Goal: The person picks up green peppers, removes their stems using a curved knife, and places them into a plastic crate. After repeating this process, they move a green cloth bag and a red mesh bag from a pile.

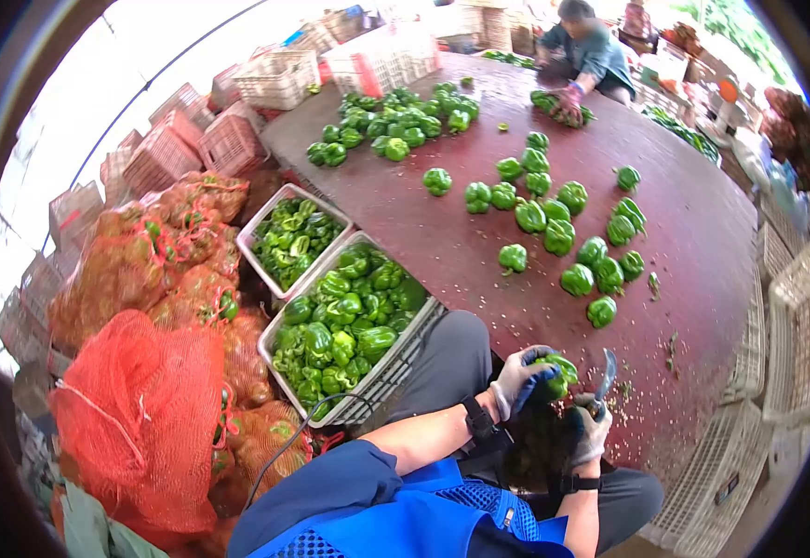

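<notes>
My left hand (519, 379), in a white glove with dark fingers, is closed around a green bell pepper (558, 378) over the near edge of the dark red table (461, 246). My right hand (592, 430), gloved too, grips a small curved knife (607, 374). Its blade points up, just right of the pepper and apart from it. Loose bell peppers (558, 237) lie on the tabletop in front of my hands. A larger heap of peppers (395, 121) sits farther back. Small bits of trimmings (624, 391) are scattered by the knife.
At my left stand a crate of peppers (270, 339) and a second pepper crate (254, 223). Beyond them are a red mesh sack (144, 418) and more filled sacks (116, 279). Empty crates (716, 474) line the right side. Across the table a co-worker (600, 60) handles peppers.
</notes>
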The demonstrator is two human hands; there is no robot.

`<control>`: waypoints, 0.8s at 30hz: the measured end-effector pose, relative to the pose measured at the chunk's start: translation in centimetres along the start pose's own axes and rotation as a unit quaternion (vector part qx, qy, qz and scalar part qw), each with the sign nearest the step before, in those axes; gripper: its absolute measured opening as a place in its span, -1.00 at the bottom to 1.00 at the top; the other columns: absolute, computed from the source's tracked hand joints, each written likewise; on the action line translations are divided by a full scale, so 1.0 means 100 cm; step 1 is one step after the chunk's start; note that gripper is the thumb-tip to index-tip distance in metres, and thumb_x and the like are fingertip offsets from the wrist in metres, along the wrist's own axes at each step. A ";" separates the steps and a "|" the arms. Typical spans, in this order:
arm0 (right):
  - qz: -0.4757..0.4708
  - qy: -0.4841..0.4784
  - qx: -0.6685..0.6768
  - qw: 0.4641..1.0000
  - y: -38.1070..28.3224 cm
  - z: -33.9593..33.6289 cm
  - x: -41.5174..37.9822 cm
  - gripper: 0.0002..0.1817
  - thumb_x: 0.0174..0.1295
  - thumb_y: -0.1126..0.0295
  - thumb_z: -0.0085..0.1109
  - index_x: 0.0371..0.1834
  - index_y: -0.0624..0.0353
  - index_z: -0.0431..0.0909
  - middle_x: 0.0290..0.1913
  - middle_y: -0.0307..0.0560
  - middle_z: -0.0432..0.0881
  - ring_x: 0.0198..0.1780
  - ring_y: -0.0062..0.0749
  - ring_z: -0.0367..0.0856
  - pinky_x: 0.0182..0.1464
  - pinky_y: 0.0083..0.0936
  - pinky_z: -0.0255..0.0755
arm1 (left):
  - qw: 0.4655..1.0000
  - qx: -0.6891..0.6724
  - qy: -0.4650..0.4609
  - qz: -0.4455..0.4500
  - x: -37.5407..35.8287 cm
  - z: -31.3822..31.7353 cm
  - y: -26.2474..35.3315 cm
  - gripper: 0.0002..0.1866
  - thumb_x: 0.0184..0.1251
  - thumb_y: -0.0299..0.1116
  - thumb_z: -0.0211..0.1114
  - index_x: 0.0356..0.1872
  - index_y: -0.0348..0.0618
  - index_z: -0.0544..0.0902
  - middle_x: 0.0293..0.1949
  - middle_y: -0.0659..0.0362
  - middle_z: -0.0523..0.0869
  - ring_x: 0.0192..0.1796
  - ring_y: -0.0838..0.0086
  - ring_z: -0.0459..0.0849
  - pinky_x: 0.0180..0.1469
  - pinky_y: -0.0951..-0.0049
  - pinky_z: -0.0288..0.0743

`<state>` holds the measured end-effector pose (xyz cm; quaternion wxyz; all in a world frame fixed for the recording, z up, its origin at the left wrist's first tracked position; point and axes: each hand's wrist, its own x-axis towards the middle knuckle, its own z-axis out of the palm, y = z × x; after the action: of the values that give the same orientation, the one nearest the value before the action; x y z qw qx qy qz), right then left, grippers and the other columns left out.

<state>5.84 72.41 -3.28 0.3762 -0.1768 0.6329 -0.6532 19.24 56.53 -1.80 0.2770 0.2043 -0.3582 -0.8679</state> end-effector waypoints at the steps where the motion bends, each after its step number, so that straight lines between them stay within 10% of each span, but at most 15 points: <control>1: 0.036 0.021 0.000 0.999 -0.007 0.005 -0.003 -0.88 0.14 0.58 0.21 -0.25 0.23 0.63 -0.48 -0.20 0.62 -0.51 -0.52 0.58 -0.43 -0.57 0.45 | 0.996 -0.080 0.023 -0.014 0.001 -0.004 0.014 -0.63 0.34 -0.45 0.31 0.14 -0.32 0.56 -0.02 0.05 0.75 0.00 0.40 0.74 0.11 0.37 0.63; 5: 0.058 0.051 0.015 0.997 0.003 0.005 0.000 -0.83 0.13 0.55 0.18 -0.20 0.20 0.61 -0.53 -0.23 0.54 -0.60 -0.55 0.49 -0.54 -0.60 0.35 | 0.988 -0.113 -0.042 0.096 0.000 -0.040 0.093 -0.66 0.40 -0.23 0.25 0.03 -0.27 0.65 -0.09 0.05 0.78 -0.05 0.28 0.77 0.01 0.24 0.69; 7: 0.096 0.076 0.031 0.992 -0.005 0.012 -0.002 -0.84 0.18 0.55 0.15 -0.17 0.17 0.60 -0.53 -0.22 0.54 -0.63 -0.54 0.49 -0.60 -0.60 0.34 | 0.968 -0.139 0.128 0.168 -0.001 -0.064 0.123 -0.61 0.41 -0.13 0.23 0.03 -0.24 0.66 -0.09 0.06 0.78 -0.07 0.25 0.77 -0.03 0.20 0.69; 15: 0.088 0.080 -0.012 0.993 0.011 0.005 0.007 -0.86 0.21 0.57 0.14 -0.17 0.16 0.56 -0.56 -0.23 0.51 -0.66 -0.55 0.50 -0.67 -0.62 0.33 | 0.879 -0.165 0.212 0.394 -0.037 -0.271 0.318 -0.42 0.42 0.16 0.18 0.15 -0.15 0.57 -0.02 0.04 0.73 0.05 0.14 0.71 0.11 0.01 0.63; 17: 0.079 0.076 -0.027 0.994 0.010 0.005 0.006 -0.87 0.21 0.56 0.15 -0.19 0.16 0.58 -0.52 -0.22 0.55 -0.66 -0.54 0.50 -0.67 -0.61 0.32 | 0.806 -0.198 0.426 0.360 -0.039 -0.314 0.348 -0.26 0.33 0.25 0.24 0.28 -0.17 0.46 0.06 -0.01 0.67 0.15 0.03 0.65 0.14 -0.03 0.60; 21: 0.096 0.086 -0.022 0.992 0.011 0.008 0.009 -0.87 0.21 0.55 0.15 -0.19 0.16 0.58 -0.52 -0.21 0.55 -0.66 -0.53 0.51 -0.70 -0.62 0.30 | 0.890 -0.085 0.375 0.243 -0.044 -0.372 0.327 -0.55 0.35 0.19 0.26 -0.29 -0.01 0.49 -0.43 0.17 0.60 -0.33 0.18 0.66 -0.15 0.00 0.65; 24: 0.096 0.076 -0.036 0.992 0.013 0.004 0.009 -0.87 0.22 0.54 0.14 -0.17 0.16 0.58 -0.51 -0.20 0.56 -0.65 -0.53 0.52 -0.70 -0.62 0.30 | 0.898 -0.008 0.394 0.193 -0.033 -0.344 0.282 -0.81 0.45 -0.17 0.24 -0.18 -0.06 0.58 -0.44 0.15 0.69 -0.50 0.26 0.69 -0.46 0.21 0.66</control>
<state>5.90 71.57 -4.72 0.3812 -0.0783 0.6970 -0.6022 50.18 24.48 -3.27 0.5594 0.4541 -0.2448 -0.6488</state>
